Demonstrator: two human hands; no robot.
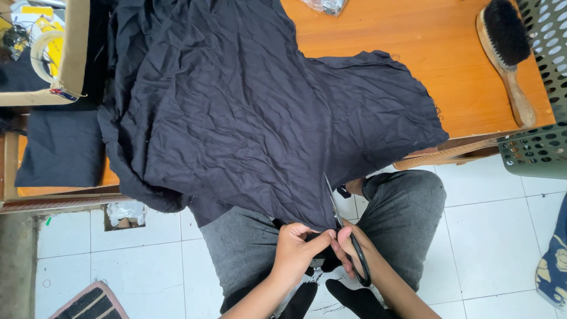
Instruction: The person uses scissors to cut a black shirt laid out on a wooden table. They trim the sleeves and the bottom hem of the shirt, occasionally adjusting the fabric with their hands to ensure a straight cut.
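Left hand (297, 248) pinching the hem of dark cloth (236, 112) draped over the worktop's (449, 65) near edge; right hand (348, 251) gripping black-handled scissors (345, 236), blades entering the hem.

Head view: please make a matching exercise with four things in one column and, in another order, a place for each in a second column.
Things:
1. scissors
2. brush
3. dark cloth
4. perforated green basket

Places:
A. lying on the orange table, near its right end
B. spread across the table and hanging over its front edge
C. in the right hand, blades pointing up into the cloth
D. at the right edge of the view, beside the table

Pairs: 1-C, 2-A, 3-B, 4-D. The left hand grips the cloth's lower edge.
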